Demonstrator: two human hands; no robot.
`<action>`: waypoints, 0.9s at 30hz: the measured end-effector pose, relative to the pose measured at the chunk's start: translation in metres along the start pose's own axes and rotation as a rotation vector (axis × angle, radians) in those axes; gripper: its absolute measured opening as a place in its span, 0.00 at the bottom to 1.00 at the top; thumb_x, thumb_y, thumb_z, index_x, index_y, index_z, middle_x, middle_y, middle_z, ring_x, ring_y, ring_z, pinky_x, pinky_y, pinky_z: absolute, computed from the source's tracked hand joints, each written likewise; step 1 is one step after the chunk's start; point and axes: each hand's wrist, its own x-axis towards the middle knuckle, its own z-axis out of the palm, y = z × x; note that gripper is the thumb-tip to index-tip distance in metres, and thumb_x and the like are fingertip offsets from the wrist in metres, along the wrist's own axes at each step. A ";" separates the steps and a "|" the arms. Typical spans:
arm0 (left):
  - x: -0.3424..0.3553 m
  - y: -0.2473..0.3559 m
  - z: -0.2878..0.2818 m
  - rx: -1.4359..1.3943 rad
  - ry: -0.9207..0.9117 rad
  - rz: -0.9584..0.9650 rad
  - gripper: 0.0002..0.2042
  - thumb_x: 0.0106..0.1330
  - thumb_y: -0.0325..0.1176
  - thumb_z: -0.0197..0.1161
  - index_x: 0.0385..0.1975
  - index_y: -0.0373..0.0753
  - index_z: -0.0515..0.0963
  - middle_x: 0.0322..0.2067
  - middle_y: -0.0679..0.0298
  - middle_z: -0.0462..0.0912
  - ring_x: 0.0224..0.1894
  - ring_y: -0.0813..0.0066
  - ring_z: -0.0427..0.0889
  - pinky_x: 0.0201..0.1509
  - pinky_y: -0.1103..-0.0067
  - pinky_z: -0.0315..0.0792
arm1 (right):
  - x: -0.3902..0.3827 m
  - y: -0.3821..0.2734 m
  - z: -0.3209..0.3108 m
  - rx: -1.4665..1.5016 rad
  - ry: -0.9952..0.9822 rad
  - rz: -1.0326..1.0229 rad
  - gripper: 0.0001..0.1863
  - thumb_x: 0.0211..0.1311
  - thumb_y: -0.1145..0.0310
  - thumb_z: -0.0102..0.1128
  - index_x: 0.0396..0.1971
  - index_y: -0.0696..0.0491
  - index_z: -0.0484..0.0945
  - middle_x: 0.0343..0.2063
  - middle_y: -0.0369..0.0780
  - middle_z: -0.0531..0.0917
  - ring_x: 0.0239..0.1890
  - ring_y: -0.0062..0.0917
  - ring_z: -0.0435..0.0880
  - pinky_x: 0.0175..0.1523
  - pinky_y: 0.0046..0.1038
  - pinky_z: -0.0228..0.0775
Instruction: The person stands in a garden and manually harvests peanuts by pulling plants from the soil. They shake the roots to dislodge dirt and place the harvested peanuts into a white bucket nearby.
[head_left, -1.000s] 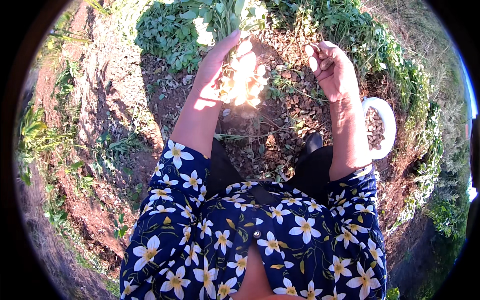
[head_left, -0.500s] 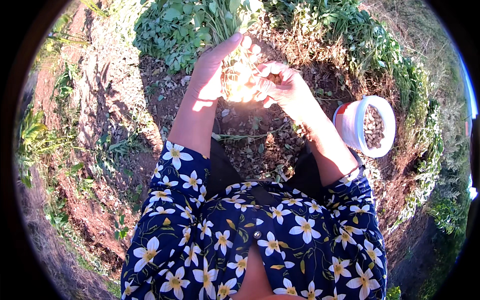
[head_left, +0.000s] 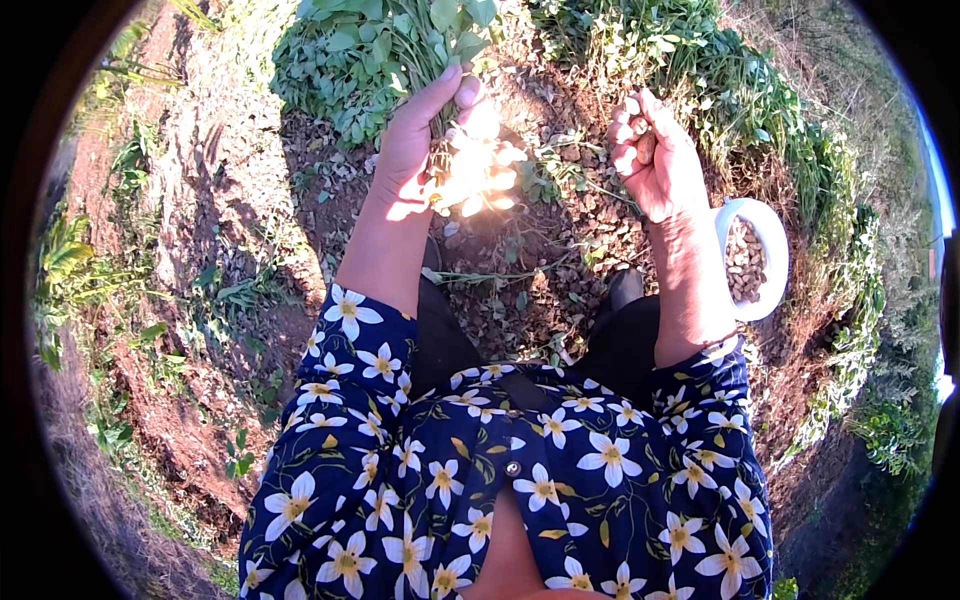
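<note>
My left hand is closed round the stems of a pulled peanut plant, its green leaves pointing away from me. Below the fist, the plant's roots and pods are washed out by bright sunlight. Off to the right, my right hand curls its fingers over a few peanuts, tan pods showing in the palm. Just beyond that wrist, a white bucket stands tilted in view with many peanuts in their shells inside.
Piled green plants lie at the far left of my hand, and more cut plants form a row along the right. Dry leaves and brown soil cover the ground between my feet. A loose green stem lies there.
My right hand has left the roots and moved right, toward the bucket, with peanuts in its palm. The left hand still grips the plant, shifted slightly left.
</note>
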 end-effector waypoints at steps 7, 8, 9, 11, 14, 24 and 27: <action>-0.001 -0.003 0.004 0.043 0.024 -0.030 0.09 0.70 0.37 0.52 0.38 0.38 0.74 0.27 0.71 0.70 0.29 0.82 0.69 0.33 0.83 0.66 | -0.022 0.029 0.028 -0.399 -0.231 0.196 0.10 0.60 0.67 0.62 0.40 0.54 0.77 0.21 0.31 0.77 0.18 0.12 0.75 0.19 0.12 0.64; 0.001 -0.005 -0.003 0.106 0.026 0.002 0.09 0.69 0.38 0.54 0.34 0.39 0.75 0.27 0.71 0.73 0.30 0.83 0.72 0.35 0.83 0.68 | -0.024 0.033 0.032 -0.444 -0.221 0.229 0.11 0.60 0.66 0.63 0.40 0.54 0.77 0.22 0.31 0.77 0.18 0.12 0.74 0.19 0.12 0.64; 0.002 -0.007 -0.009 0.170 0.027 0.032 0.10 0.68 0.40 0.57 0.29 0.41 0.76 0.27 0.71 0.77 0.31 0.84 0.76 0.37 0.82 0.70 | -0.025 0.036 0.038 -0.488 -0.210 0.261 0.13 0.60 0.64 0.63 0.40 0.55 0.76 0.22 0.31 0.77 0.18 0.11 0.73 0.19 0.12 0.63; -0.002 -0.007 0.002 0.185 0.165 0.004 0.08 0.64 0.36 0.62 0.37 0.40 0.79 0.34 0.69 0.81 0.40 0.81 0.78 0.47 0.78 0.70 | -0.024 0.045 0.041 -0.641 -0.192 0.205 0.16 0.60 0.62 0.64 0.42 0.56 0.74 0.24 0.32 0.77 0.19 0.12 0.73 0.19 0.13 0.62; -0.009 -0.008 0.017 0.184 0.261 -0.004 0.13 0.59 0.31 0.67 0.44 0.40 0.79 0.39 0.68 0.82 0.43 0.79 0.80 0.51 0.77 0.71 | -0.017 0.059 0.028 -0.627 -0.223 0.155 0.16 0.61 0.65 0.62 0.43 0.57 0.72 0.26 0.34 0.79 0.20 0.13 0.74 0.20 0.14 0.65; 0.000 -0.016 0.005 0.078 0.194 0.000 0.12 0.58 0.30 0.67 0.42 0.40 0.79 0.38 0.67 0.82 0.42 0.79 0.80 0.51 0.79 0.72 | -0.014 0.055 0.022 -0.571 -0.278 0.099 0.14 0.63 0.67 0.60 0.45 0.57 0.75 0.31 0.34 0.81 0.23 0.14 0.76 0.25 0.15 0.70; -0.005 -0.013 0.011 0.095 0.182 0.039 0.11 0.58 0.29 0.67 0.41 0.40 0.80 0.37 0.67 0.83 0.42 0.79 0.80 0.52 0.78 0.72 | -0.016 0.054 0.025 -0.561 -0.299 0.134 0.15 0.62 0.66 0.62 0.45 0.56 0.75 0.30 0.33 0.81 0.23 0.13 0.76 0.26 0.14 0.69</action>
